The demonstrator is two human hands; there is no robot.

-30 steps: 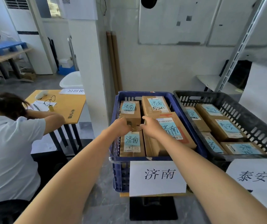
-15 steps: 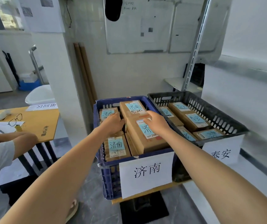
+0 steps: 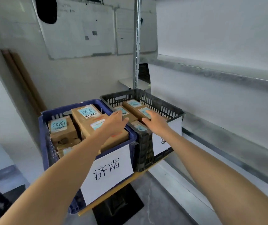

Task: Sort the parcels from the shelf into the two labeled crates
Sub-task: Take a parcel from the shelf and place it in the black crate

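Left hand and right hand both empty, fingers loose, over the black crate, parcels sitting label-up in it and the blue crate, probably so destinations stay readable.

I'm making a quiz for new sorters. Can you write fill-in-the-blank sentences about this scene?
1. The 济南 crate is coloured ____.
2. The black crate stands to the ____ of it.
3. The left hand and the right hand hold ____.
Missing words: blue; right; nothing.
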